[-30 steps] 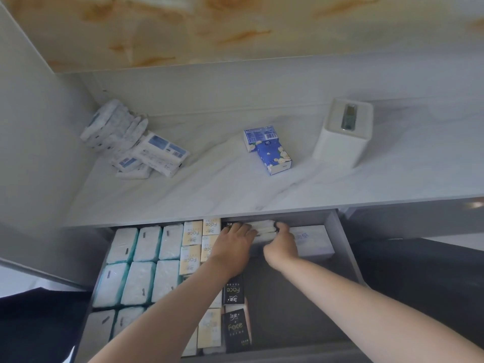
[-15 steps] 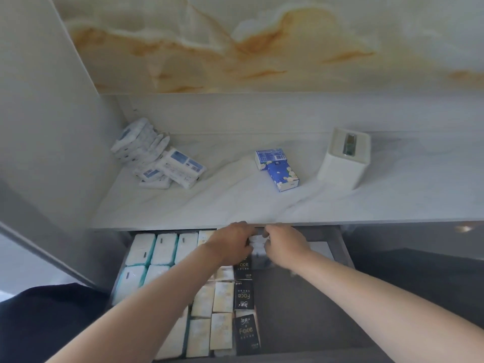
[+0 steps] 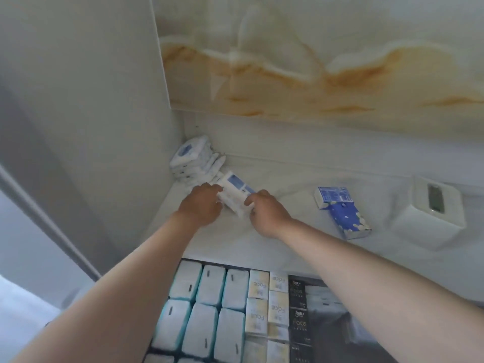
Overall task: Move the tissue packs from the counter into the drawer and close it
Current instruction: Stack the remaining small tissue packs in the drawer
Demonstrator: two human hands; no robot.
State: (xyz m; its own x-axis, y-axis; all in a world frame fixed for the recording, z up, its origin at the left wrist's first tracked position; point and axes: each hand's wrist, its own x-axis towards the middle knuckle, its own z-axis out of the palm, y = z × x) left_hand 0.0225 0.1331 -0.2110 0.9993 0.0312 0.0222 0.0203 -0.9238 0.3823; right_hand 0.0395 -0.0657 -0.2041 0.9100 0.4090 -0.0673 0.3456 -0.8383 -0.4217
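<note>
A white-and-blue tissue pack (image 3: 235, 197) lies on the pale marbled counter (image 3: 288, 247), near the back left corner, and both hands have it. The left hand (image 3: 202, 205) grips its left end with curled fingers; the right hand (image 3: 267, 214) curls round its near right end, so the pack is clamped between the two. How far the pack is off the surface cannot be told. At about 10 o'clock from it, touching or just beside it, a leaning stack of white packs (image 3: 194, 159) fills the corner against the grey side panel (image 3: 91, 106). At 3 o'clock, well apart, two blue packs (image 3: 343, 209) lie together, one pale blue behind and one dark blue with white dots in front. Further along at 3 o'clock stands a white tissue box (image 3: 429, 218) with a slot in its top. At 6 o'clock, below the counter's front edge, the drawer (image 3: 330, 344) stands open. Its left part holds white packs with teal edges (image 3: 209, 305) in rows, then a column of cream packs (image 3: 267, 297), then black packs (image 3: 297, 305). At 12 o'clock rises an orange-veined wall panel (image 3: 314, 64).
</note>
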